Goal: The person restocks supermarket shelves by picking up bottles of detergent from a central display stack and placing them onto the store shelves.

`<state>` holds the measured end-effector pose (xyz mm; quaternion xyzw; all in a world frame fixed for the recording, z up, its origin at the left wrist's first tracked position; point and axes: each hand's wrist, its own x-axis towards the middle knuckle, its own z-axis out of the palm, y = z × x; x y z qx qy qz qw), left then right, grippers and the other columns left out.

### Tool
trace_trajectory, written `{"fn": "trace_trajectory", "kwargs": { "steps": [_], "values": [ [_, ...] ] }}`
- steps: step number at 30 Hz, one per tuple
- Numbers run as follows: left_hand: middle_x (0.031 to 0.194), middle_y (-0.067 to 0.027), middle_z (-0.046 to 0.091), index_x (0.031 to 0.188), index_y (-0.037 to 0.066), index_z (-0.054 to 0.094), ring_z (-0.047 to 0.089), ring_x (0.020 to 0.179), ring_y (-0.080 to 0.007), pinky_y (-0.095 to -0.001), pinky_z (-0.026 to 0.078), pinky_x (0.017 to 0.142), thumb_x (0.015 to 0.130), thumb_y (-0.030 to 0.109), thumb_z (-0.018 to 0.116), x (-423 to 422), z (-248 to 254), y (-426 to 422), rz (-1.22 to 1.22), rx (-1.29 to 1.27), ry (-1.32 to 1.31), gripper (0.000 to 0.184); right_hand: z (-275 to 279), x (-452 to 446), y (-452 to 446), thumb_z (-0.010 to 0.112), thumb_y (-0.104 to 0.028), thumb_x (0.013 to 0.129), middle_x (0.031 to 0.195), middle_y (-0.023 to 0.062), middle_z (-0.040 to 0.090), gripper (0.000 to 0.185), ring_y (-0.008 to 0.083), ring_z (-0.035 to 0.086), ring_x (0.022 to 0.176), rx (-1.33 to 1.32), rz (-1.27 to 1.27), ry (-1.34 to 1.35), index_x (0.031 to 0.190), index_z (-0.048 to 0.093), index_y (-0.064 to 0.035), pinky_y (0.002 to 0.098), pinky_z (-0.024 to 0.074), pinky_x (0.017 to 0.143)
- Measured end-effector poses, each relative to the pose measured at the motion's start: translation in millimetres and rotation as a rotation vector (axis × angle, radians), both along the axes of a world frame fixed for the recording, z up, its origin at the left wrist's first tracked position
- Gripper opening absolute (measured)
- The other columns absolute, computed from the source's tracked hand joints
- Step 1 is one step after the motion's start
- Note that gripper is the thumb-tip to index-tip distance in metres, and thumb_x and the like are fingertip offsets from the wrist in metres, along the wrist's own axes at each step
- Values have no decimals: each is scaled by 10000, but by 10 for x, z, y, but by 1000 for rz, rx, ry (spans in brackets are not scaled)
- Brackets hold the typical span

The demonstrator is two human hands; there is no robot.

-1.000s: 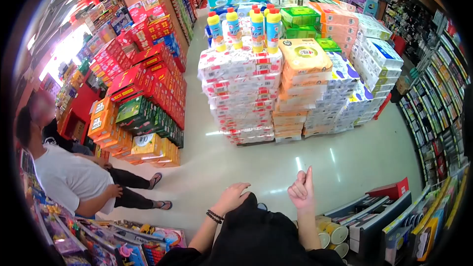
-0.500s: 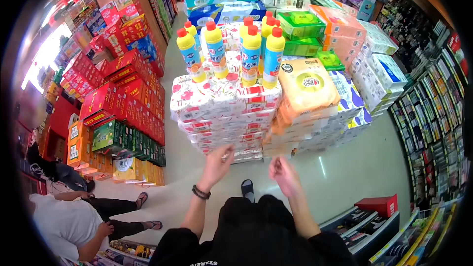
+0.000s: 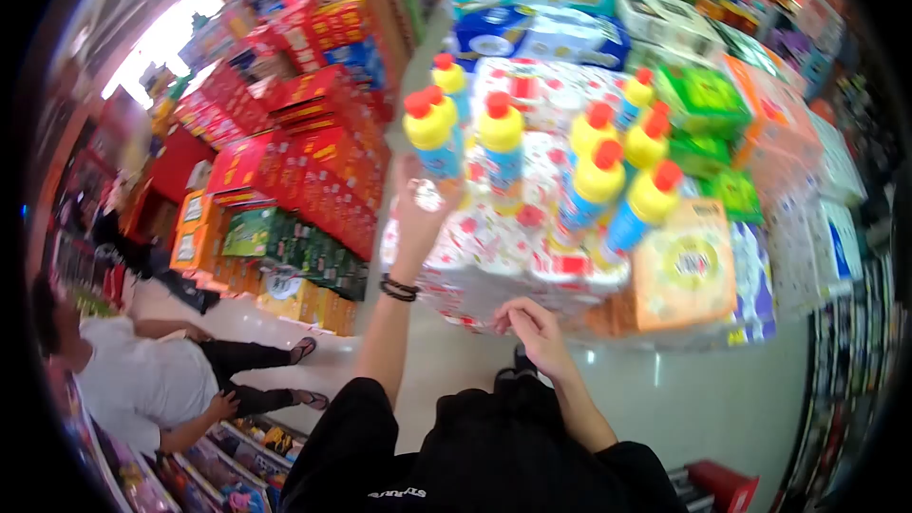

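Atop floral-wrapped packs (image 3: 494, 252), front left: one red-capped bottle (image 3: 437, 160), your left hand (image 3: 423, 209) at its base, finger grip too blurred to tell. Before the packs: your right hand (image 3: 538, 334), fingers loosely bent.

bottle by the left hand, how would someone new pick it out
Find the flower-patterned white stack, right of the red boxes. Red-capped bottles stand on top. Yours is the front-left bottle, the only one with the left hand right by its lower part.
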<state>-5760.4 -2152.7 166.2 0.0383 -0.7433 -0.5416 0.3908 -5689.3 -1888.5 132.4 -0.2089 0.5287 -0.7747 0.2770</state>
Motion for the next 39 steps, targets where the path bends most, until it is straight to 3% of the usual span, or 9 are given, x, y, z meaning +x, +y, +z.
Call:
{"fn": "trace_trajectory", "kwargs": {
  "steps": [4,5,6,13,21,27,28,31,39],
  "values": [
    [1345,-110,589,1255,-17,617,601,1201,-208,-346,487,999,867,235,795,-162,-110,-108,0,-84,-168,495,73,-378,-276,502,-102,1039,986,62,680,186,136,626,932,81,78,101,1048,658,-2,295,491,852],
    [1332,-110,598,1347,-7,542,622,1173,-210,-352,505,970,877,237,785,-154,-151,-173,59,-226,-186,582,115,-446,-342,497,-98,1036,960,62,683,188,137,627,919,83,87,113,1043,659,-3,295,493,847],
    [1318,-133,601,1415,1,467,627,1176,-226,-360,516,970,887,205,776,-86,13,-116,-19,12,-327,646,50,-496,-419,499,-103,1036,928,61,682,188,135,622,895,89,70,118,1019,658,-4,294,493,833],
    [1334,-175,600,1453,-16,445,621,1199,-257,-368,506,1019,842,147,827,636,56,34,93,72,-138,739,58,-472,-847,499,-26,1011,1109,93,625,185,161,595,1021,82,-69,250,1179,571,4,305,465,898],
    [1359,-181,564,1401,18,508,577,1258,-347,-423,473,1055,791,135,823,1985,93,-266,-438,-116,-172,696,-152,266,-1388,376,-282,1115,1019,144,632,344,196,627,872,-43,-409,228,1165,543,15,330,504,830],
    [1351,-160,522,1453,52,423,599,1154,-351,-415,538,891,802,168,812,2448,-87,-478,-755,-60,-243,768,-509,765,-1399,384,-417,1102,891,107,626,425,205,620,807,-163,-477,122,1126,571,-36,337,519,736],
    [1347,-151,522,1465,61,413,611,1123,-347,-404,557,844,794,183,821,2503,-76,-498,-796,-73,-234,795,-612,832,-1336,370,-416,1107,861,103,614,432,213,612,792,-152,-552,60,1105,576,-36,345,512,712],
    [1388,-220,510,1382,33,517,545,1269,-343,-463,457,1069,834,278,818,2600,-140,-410,-734,-317,24,671,-737,1062,-1180,324,-419,1117,853,130,619,461,215,604,758,-100,-633,53,1108,555,-20,347,518,708],
    [1302,-151,568,1488,62,407,601,1154,-335,-425,517,924,826,231,790,2890,-88,21,-1181,-363,-43,784,-103,1972,-775,325,-412,1118,878,126,623,472,219,606,766,50,-1133,154,1062,570,-12,349,512,713]
  ]
}}
